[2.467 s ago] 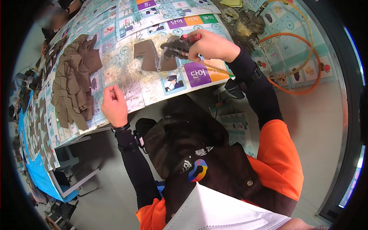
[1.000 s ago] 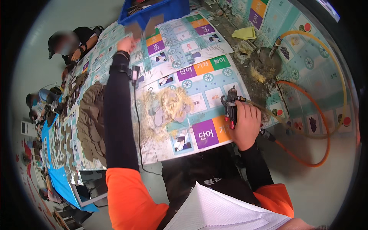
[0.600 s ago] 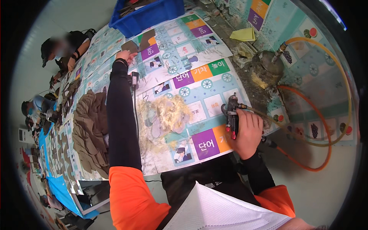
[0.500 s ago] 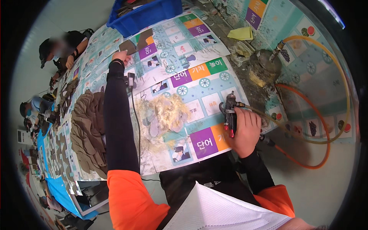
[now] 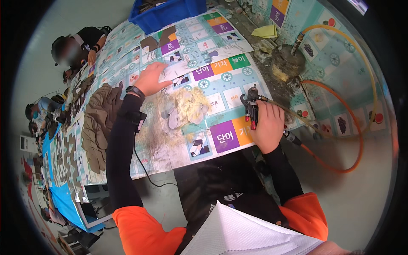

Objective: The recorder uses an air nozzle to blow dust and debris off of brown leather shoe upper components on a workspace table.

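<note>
My right hand point(image 5: 270, 126) is wrapped round a black spray gun point(image 5: 251, 104) with red-tipped knobs, held over the right part of the table. A yellowish hose runs from the gun to a pot. My left hand point(image 5: 154, 79) hovers over the table's middle, thumb and fingers apart, holding nothing. Beyond it, a flat brown cut piece point(image 5: 148, 43) lies on the table, close beside a second brown piece point(image 5: 167, 35). Below my left hand, a crusted yellowish patch point(image 5: 191, 106) with small greyish ovals sits on the printed sheet.
A pile of brown pieces point(image 5: 100, 127) lies at the left. At the far edge stands a blue bin point(image 5: 170, 17). The crusted pot point(image 5: 289, 61) is at the right, near a yellow cloth point(image 5: 264, 31) and an orange hose point(image 5: 359, 140). A person point(image 5: 76, 49) leans at the far left.
My left hand has let go of the brown piece on the table and drawn back toward me, opening. The right hand still grips the spray gun. The view has shifted slightly.
</note>
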`<state>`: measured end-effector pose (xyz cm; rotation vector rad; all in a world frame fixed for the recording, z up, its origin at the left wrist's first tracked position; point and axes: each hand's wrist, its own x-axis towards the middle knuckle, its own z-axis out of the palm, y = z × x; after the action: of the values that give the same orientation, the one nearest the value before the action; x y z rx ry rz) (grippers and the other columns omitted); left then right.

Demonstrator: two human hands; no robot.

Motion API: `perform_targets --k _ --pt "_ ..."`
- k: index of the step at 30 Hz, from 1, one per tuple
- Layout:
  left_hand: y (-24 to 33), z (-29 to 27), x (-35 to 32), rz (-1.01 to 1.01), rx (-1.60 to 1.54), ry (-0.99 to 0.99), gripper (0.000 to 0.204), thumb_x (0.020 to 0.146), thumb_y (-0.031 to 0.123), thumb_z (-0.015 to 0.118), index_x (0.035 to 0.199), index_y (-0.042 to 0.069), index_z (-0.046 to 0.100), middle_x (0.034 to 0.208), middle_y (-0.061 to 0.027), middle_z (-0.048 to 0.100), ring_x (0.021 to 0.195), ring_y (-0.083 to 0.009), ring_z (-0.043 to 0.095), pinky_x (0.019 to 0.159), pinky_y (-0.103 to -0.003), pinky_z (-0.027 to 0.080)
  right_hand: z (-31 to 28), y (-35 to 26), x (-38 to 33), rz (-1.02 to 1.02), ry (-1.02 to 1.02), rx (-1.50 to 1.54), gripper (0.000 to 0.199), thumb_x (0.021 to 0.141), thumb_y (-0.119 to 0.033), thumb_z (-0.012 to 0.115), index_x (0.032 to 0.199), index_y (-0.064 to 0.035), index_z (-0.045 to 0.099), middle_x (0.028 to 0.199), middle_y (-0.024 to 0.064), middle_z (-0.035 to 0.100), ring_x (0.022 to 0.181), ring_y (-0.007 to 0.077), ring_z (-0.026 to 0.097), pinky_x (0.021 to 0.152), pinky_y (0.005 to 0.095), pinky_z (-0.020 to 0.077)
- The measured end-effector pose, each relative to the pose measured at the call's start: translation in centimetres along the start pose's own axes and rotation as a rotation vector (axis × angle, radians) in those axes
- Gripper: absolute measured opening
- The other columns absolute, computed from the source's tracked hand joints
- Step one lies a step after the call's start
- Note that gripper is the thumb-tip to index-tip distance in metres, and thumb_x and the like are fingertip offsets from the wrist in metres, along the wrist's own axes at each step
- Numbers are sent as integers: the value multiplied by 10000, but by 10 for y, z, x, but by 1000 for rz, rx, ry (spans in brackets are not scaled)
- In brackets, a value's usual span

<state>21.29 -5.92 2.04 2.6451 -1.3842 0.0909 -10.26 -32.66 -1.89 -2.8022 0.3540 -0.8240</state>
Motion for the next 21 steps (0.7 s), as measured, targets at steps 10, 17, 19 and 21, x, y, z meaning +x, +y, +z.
perform_targets --k 10,17,19,21 --pt "21 0 -9 70 490 -182 350 905 87 516 1250 30 504 1213 -139 601 932 -327 655 744 -434 546 3 1 0 -42 64 -4 528 654 -185 730 1126 -5 575 1012 121 600 1001 297 555 931 423 402" --pt "42 11 -11 65 286 -125 322 925 132 498 1235 60 546 1115 -128 631 932 -334 655 761 -426 546 5 3 -5 -5 71 -15 512 635 -91 683 1133 -38 575 1041 135 614 1024 342 557 903 443 415" --pt "43 12 -19 39 159 47 340 955 256 541 1242 76 560 1099 -116 629 976 -327 628 805 -429 525 9 2 -8 -5 82 -40 502 650 -100 672 1139 -45 576 1068 127 621 1049 340 558 928 439 411" --pt "55 -11 -42 -38 120 174 360 956 280 553 1253 77 570 1110 -120 638 1010 -320 614 833 -416 517 11 0 -6 -27 67 -35 485 667 -97 666 1142 -49 576 1085 121 625 1066 333 559 944 430 409"
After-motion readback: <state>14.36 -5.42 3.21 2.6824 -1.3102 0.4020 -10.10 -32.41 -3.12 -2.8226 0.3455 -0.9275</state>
